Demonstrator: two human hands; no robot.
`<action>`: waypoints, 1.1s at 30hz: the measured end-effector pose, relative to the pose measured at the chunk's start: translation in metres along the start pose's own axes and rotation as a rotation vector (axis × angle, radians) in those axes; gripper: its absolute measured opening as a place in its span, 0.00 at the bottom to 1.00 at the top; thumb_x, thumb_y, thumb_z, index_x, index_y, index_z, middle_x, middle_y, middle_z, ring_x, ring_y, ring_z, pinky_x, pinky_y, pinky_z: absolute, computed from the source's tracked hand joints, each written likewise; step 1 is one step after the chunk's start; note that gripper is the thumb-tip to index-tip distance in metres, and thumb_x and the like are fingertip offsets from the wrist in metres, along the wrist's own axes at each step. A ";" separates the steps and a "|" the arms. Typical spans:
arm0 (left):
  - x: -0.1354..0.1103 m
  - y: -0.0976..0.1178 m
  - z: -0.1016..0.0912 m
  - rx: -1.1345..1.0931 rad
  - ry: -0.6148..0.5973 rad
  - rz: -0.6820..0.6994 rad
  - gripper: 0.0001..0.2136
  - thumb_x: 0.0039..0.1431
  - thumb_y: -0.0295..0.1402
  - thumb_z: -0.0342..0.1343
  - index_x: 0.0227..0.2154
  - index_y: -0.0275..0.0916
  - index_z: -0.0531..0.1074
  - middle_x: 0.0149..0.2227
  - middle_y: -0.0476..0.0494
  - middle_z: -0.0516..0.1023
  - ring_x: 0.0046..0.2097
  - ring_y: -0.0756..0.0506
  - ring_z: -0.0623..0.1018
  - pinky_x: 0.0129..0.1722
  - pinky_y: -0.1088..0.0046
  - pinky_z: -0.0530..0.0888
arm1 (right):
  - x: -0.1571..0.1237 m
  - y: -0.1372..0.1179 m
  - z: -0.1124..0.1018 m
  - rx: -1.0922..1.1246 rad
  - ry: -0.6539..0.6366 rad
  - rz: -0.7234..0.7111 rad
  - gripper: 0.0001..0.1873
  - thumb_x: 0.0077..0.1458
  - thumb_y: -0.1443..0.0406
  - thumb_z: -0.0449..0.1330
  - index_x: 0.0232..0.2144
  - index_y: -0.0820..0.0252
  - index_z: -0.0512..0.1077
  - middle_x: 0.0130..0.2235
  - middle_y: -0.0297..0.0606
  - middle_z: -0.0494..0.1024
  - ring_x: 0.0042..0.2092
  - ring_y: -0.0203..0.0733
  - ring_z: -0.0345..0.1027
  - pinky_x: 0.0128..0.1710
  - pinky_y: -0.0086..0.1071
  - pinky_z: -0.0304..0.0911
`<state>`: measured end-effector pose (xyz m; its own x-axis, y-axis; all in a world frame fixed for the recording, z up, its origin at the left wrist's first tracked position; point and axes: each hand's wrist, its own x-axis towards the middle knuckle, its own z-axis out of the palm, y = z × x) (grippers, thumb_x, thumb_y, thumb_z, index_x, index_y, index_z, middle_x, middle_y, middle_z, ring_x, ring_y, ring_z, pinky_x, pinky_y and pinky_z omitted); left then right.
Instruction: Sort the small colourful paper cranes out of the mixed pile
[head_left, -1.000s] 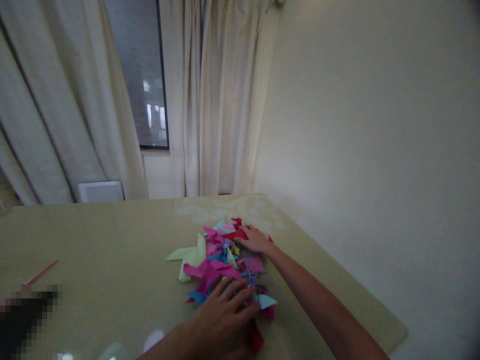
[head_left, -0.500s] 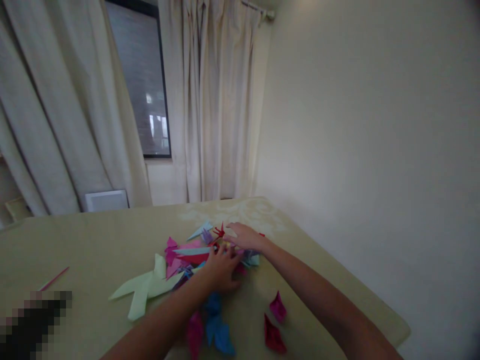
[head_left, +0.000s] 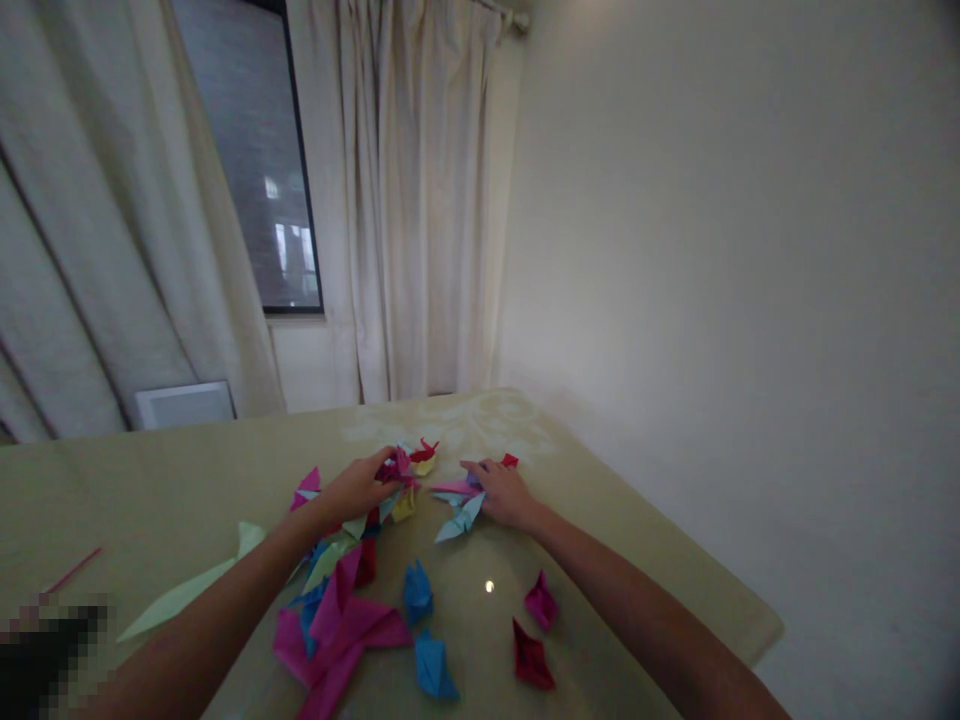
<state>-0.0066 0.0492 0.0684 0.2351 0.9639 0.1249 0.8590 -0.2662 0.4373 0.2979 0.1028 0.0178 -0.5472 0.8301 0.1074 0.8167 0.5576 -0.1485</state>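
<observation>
My left hand (head_left: 365, 488) reaches into a pile of coloured folded-paper pieces, its fingers curled on a magenta origami piece (head_left: 401, 465). To its right, my right hand (head_left: 507, 494) lies over a small cluster, fingers stretched out above a purple piece. A light blue origami piece (head_left: 461, 518) sticks out beside its palm. Beyond the left fingertips lie red and yellow pieces (head_left: 424, 458). Nearer to me are a large pink origami piece (head_left: 345, 635), two blue ones (head_left: 418, 593), a magenta paper boat (head_left: 541, 602) and a red one (head_left: 531, 657). My left forearm covers part of the pile.
A pale patterned cloth covers the table (head_left: 637, 560). A pale green folded paper (head_left: 180, 598) and a thin pink stick (head_left: 73, 570) lie at left, near a pixelated dark patch. Curtains (head_left: 420, 200), a window and a white wall stand behind.
My hands have moved apart, the left one leftward and away from me, splitting the pile. The large pink piece and blue pieces now show in front. The view has shifted slightly right.
</observation>
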 end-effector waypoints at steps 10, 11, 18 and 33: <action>-0.136 0.009 0.017 0.281 0.345 -0.121 0.27 0.66 0.51 0.53 0.65 0.49 0.68 0.70 0.37 0.64 0.69 0.29 0.64 0.65 0.43 0.65 | 0.098 -0.079 0.024 0.058 -0.029 -0.148 0.27 0.61 0.61 0.64 0.61 0.59 0.67 0.53 0.51 0.79 0.53 0.57 0.75 0.49 0.43 0.70; -0.144 0.026 0.024 0.273 0.341 -0.024 0.24 0.69 0.48 0.51 0.64 0.50 0.68 0.70 0.39 0.65 0.69 0.32 0.64 0.66 0.46 0.64 | 0.103 -0.088 0.025 0.076 -0.036 -0.187 0.29 0.60 0.60 0.65 0.61 0.60 0.67 0.54 0.52 0.79 0.54 0.57 0.75 0.50 0.43 0.69; -0.131 0.124 0.119 0.293 -0.058 0.719 0.25 0.73 0.41 0.51 0.69 0.55 0.58 0.71 0.48 0.65 0.68 0.39 0.68 0.67 0.53 0.66 | 0.110 -0.106 0.004 0.191 -0.081 -0.514 0.44 0.53 0.60 0.73 0.68 0.52 0.62 0.60 0.43 0.74 0.58 0.49 0.71 0.56 0.37 0.67; -0.035 0.086 0.088 0.587 -0.013 0.164 0.16 0.67 0.26 0.50 0.52 0.37 0.79 0.59 0.28 0.77 0.63 0.29 0.73 0.67 0.37 0.60 | 0.012 0.054 -0.015 0.104 -0.016 0.123 0.50 0.54 0.43 0.69 0.71 0.59 0.60 0.71 0.58 0.58 0.69 0.61 0.58 0.65 0.49 0.57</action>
<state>0.0992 -0.0075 0.0237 0.3884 0.9113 0.1367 0.9173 -0.3683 -0.1512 0.3386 0.1425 0.0254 -0.4474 0.8919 0.0662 0.8550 0.4483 -0.2608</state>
